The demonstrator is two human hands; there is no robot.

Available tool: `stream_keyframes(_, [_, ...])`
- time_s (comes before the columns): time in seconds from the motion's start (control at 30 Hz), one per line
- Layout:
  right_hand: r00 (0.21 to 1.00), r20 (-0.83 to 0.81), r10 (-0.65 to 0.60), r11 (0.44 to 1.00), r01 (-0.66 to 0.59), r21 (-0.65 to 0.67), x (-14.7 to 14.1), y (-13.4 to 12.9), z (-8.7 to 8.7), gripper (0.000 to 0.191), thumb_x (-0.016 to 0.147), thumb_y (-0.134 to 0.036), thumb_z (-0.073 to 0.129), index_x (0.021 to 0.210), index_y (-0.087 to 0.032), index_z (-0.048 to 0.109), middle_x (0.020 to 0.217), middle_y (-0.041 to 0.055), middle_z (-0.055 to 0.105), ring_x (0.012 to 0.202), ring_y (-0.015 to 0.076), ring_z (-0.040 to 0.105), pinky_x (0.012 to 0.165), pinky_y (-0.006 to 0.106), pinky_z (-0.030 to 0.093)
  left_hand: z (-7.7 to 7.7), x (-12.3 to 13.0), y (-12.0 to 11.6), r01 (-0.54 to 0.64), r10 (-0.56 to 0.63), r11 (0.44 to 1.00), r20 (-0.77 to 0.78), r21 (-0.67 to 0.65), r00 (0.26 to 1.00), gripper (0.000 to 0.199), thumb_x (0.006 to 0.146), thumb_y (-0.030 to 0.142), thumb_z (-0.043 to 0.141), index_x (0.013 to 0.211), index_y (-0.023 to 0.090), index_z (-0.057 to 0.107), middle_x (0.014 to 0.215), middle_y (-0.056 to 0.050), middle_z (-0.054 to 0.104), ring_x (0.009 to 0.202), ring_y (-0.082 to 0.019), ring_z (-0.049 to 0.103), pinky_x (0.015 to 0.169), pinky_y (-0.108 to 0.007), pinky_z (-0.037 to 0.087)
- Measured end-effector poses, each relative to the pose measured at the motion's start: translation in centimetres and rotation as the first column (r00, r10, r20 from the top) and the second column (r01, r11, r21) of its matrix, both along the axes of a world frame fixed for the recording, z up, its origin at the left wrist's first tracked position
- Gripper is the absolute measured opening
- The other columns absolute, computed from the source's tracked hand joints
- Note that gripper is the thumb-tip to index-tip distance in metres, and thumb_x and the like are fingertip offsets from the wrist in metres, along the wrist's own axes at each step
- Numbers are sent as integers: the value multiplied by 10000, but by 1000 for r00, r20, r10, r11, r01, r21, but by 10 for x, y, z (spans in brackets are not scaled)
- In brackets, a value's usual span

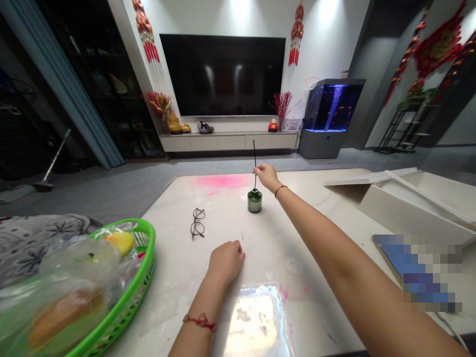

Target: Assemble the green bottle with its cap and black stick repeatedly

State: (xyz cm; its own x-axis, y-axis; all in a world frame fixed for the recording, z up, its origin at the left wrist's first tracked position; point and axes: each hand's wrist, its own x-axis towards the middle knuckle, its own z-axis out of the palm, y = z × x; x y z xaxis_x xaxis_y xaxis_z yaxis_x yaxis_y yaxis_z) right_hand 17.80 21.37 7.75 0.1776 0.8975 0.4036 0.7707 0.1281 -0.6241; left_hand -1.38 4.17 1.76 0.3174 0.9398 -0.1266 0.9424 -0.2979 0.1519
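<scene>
My right hand [265, 174] pinches a thin black diffuser reed [254, 151], which stands almost upright. Its lower end meets the mouth of a small dark green glass bottle [255, 203] with a label; whether the tip is inside I cannot tell. My left hand [226, 259] rests on the table nearer to me, fingers curled in, with nothing seen in it. A pair of eyeglasses [198, 223] lies to the left of the bottle. In front of my left wrist is a shiny clear plastic sheet or sleeve [256, 322].
A green plastic basket [148, 258] with bagged food stands at the left. On the right are an open white box [416, 208] and a partly blurred phone [412, 272]. Pink stains mark the white table [171, 277]. Beyond are a television [223, 74] and a fish tank [332, 109].
</scene>
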Motion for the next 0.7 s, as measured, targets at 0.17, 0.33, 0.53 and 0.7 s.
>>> stream_keyframes(0.17, [968,250,11,998,-26,59,6,-8,31,319,878,-272,370,1019,-128,616,977,85,666,909,152,601,757,223,427,-1,0,1,15,-15,1000,-1,-11,1000,222,801,256,427,907,198,613,960,-82,663,860,-201,602,719,-293,415])
stream_keyframes(0.33, [786,578,221,963,-83,-255,-2,-25,19,199,791,-211,515,873,-147,684,919,93,686,892,186,612,732,211,425,-4,-1,2,31,-32,999,13,7,999,240,803,224,411,928,197,615,958,-86,661,873,-206,600,736,-302,414])
stream_keyframes(0.53, [715,648,263,933,-19,-358,-6,-24,6,242,777,-187,532,937,-74,674,987,181,659,920,223,615,753,242,443,-4,-1,3,22,-22,1000,9,8,1000,291,824,188,358,948,203,622,979,-86,661,905,-216,599,750,-310,416])
stream_keyframes(0.7, [660,669,342,895,-11,-447,-9,-12,15,242,731,-131,576,941,-66,679,952,164,677,891,203,631,749,221,457,-9,-4,3,34,-35,999,33,19,999,313,813,158,355,964,209,624,990,-82,660,919,-209,598,769,-304,415])
